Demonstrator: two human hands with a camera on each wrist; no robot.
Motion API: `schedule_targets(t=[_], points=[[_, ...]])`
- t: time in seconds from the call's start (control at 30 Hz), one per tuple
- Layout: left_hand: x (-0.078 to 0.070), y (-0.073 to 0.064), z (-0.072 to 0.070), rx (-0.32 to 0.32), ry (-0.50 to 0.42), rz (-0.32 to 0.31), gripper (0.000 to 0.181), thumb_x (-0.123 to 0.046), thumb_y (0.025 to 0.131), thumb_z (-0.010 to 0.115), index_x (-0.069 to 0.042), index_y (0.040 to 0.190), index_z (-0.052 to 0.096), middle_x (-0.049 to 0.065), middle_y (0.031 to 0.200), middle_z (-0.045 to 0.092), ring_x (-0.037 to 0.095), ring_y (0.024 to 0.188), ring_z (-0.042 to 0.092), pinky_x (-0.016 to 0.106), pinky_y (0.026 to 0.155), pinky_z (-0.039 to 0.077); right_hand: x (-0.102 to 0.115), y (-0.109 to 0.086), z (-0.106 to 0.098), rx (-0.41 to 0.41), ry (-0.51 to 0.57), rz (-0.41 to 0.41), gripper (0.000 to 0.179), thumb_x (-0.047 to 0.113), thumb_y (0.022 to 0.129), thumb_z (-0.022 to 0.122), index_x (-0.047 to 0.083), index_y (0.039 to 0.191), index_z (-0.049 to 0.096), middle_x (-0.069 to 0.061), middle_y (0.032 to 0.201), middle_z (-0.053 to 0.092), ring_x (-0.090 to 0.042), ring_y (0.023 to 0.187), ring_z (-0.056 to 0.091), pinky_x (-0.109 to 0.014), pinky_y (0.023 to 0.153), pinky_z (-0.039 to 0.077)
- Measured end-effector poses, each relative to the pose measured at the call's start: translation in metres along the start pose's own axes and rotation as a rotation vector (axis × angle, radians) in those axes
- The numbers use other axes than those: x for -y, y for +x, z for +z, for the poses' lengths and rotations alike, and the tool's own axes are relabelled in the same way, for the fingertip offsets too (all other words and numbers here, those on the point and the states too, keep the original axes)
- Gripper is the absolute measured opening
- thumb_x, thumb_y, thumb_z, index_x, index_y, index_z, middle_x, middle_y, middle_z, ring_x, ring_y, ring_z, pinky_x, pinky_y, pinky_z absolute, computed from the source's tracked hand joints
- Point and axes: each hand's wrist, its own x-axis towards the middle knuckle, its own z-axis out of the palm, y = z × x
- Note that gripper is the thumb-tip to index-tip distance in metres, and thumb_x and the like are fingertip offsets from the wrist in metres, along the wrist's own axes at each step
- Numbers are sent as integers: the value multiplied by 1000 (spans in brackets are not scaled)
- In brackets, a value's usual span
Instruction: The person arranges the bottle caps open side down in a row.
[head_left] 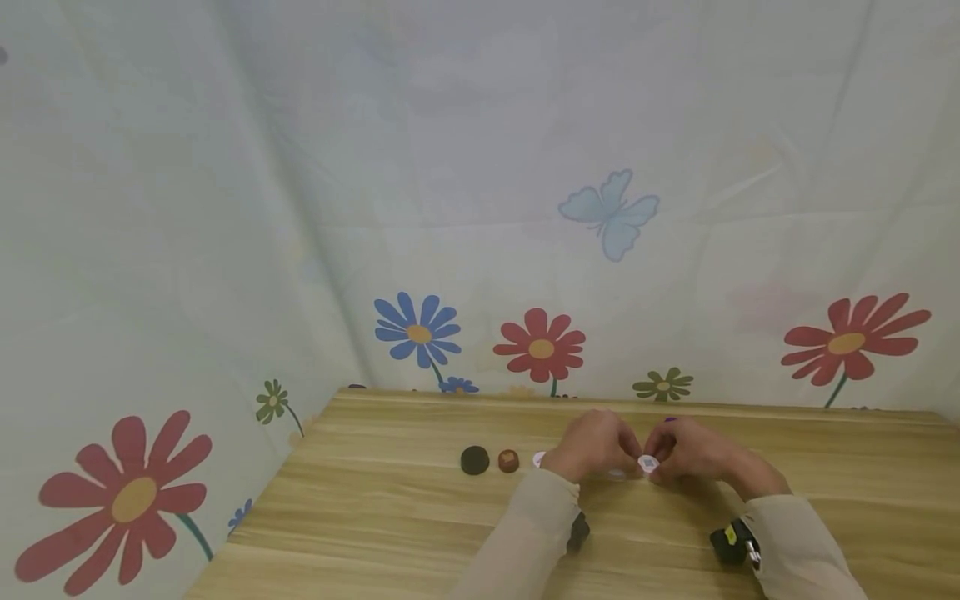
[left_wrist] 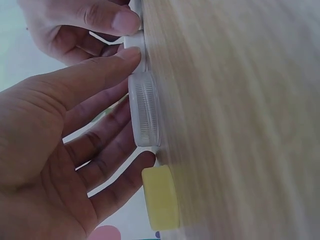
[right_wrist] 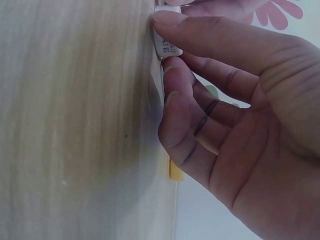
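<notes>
In the head view a small round white cap [head_left: 648, 464] sits between the fingertips of both hands, low over the wooden table. My left hand [head_left: 597, 443] comes at it from the left; in the left wrist view its thumb presses a white cap edge [left_wrist: 141, 44], other fingers loosely bent. My right hand [head_left: 693, 450] pinches the cap between thumb and finger; the right wrist view shows printed characters on its side [right_wrist: 169, 46]. Close by the left fingers are a clear ribbed cap [left_wrist: 145, 110] and a yellow cap [left_wrist: 161, 197].
A black round lid [head_left: 475, 460], a reddish-brown cap [head_left: 508, 461] and a pale cap [head_left: 538, 458] line up left of the hands. A purple piece [head_left: 671, 420] shows behind the right hand, and an orange-yellow piece [right_wrist: 176, 171] beyond its fingers. A flowered curtain [head_left: 480, 208] hangs behind the table.
</notes>
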Motion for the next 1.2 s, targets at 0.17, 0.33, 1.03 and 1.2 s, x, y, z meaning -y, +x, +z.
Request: schedule_targets(t=[0.17, 0.33, 1.03, 1.2], points=[[0, -2, -1, 14, -32, -16, 12, -28, 81, 95, -25, 89, 86, -24, 77, 69, -3, 79, 55, 16, 73, 43, -3, -1, -1, -3, 14, -5, 26, 5, 83, 87, 2, 102, 70, -6, 95, 65, -22, 84, 59, -35, 70, 52], [1, -1, -1, 24, -100, -18, 16, -33, 86, 91, -22, 95, 85, -20, 82, 71, -1, 80, 57, 17, 76, 46, -10, -5, -4, -98, 24, -74, 26, 4, 88, 80, -4, 110, 69, -8, 100, 67, -24, 89, 61, -34, 70, 54], [-16, 27, 15, -147, -268, -144, 40, -28, 87, 89, -17, 124, 78, -9, 103, 76, 2, 90, 66, 21, 83, 50, -29, -15, -15, -370, -23, 53, 43, 5, 94, 78, -15, 128, 61, -38, 125, 62, -30, 90, 70, -34, 66, 59], [-17, 33, 19, -140, -308, -161, 38, -23, 87, 89, -17, 124, 78, -8, 102, 77, 3, 91, 67, 22, 86, 50, -33, -11, -15, -367, -58, 40, 42, 3, 92, 78, -13, 128, 63, -37, 127, 63, -33, 92, 70, -41, 72, 60]])
